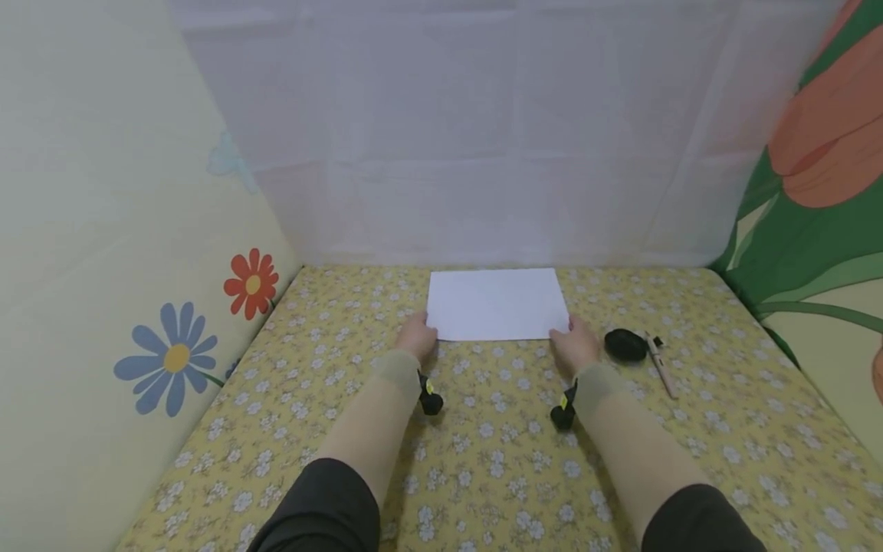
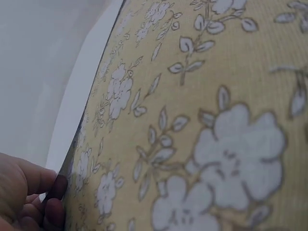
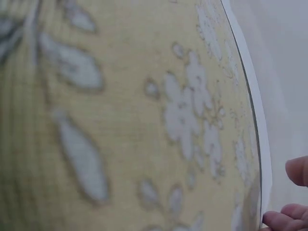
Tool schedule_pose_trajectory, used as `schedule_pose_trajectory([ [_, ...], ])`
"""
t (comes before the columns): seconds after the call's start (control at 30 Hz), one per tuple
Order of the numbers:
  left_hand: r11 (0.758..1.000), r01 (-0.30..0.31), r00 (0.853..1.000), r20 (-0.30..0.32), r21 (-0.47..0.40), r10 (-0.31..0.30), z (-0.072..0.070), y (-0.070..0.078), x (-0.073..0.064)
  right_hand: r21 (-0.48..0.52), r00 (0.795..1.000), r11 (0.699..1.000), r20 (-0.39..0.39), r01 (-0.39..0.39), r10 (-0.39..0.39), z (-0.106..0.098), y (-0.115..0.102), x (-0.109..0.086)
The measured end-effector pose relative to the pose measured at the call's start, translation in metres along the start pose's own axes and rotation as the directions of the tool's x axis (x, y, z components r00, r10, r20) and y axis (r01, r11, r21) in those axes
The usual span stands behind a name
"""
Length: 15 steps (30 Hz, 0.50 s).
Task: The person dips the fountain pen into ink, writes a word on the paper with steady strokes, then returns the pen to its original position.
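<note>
A black object (image 1: pixel 625 346) lies beside a pinkish pen (image 1: pixel 663 371) (probably).

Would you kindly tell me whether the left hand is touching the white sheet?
Touching. The left wrist view shows it: the left hand pinches the edge of the white sheet, with no gap between them.

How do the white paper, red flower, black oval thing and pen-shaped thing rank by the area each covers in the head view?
Largest to smallest:
1. White paper
2. Red flower
3. Black oval thing
4. Pen-shaped thing: longer than the black one, but much thinner, so it covers least.
</note>
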<state>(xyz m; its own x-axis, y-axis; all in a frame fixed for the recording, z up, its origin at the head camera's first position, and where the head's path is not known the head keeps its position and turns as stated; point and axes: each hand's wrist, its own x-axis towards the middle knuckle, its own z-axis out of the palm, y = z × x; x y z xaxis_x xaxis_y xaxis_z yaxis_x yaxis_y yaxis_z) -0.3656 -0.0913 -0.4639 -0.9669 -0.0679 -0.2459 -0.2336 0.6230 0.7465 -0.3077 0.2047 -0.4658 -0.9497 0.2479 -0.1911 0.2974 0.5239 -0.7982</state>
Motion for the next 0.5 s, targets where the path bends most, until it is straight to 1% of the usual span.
schedule_pose_trajectory([
  [0.17, 0.997, 0.020, 0.999, 0.043, -0.078, -0.017, -0.003, -0.003, -0.001, 0.024, 1.000, 1.000, 0.015, -0.002, 0.002, -0.003, 0.000, -0.003],
  [0.23, 0.989, 0.043, 0.997, 0.067, -0.139, -0.034, -0.004, -0.005, -0.003, 0.031, 1.000, 0.999, 0.015, -0.010, 0.009, -0.003, 0.000, -0.002],
  [0.33, 0.979, 0.055, 0.995, 0.087, -0.194, -0.039, -0.006, -0.007, -0.006, 0.039, 1.000, 0.999, 0.018, -0.020, 0.020, -0.003, -0.001, -0.002],
  [0.4, 0.975, 0.049, 0.995, 0.099, -0.217, -0.028, -0.008, -0.008, -0.009, 0.044, 0.999, 0.999, 0.026, -0.022, 0.021, -0.004, -0.002, -0.004],
  [0.5, 0.980, 0.022, 0.995, 0.097, -0.200, -0.003, -0.011, -0.010, -0.013, 0.037, 0.999, 0.999, 0.040, -0.012, 0.011, -0.006, -0.003, -0.007],
])
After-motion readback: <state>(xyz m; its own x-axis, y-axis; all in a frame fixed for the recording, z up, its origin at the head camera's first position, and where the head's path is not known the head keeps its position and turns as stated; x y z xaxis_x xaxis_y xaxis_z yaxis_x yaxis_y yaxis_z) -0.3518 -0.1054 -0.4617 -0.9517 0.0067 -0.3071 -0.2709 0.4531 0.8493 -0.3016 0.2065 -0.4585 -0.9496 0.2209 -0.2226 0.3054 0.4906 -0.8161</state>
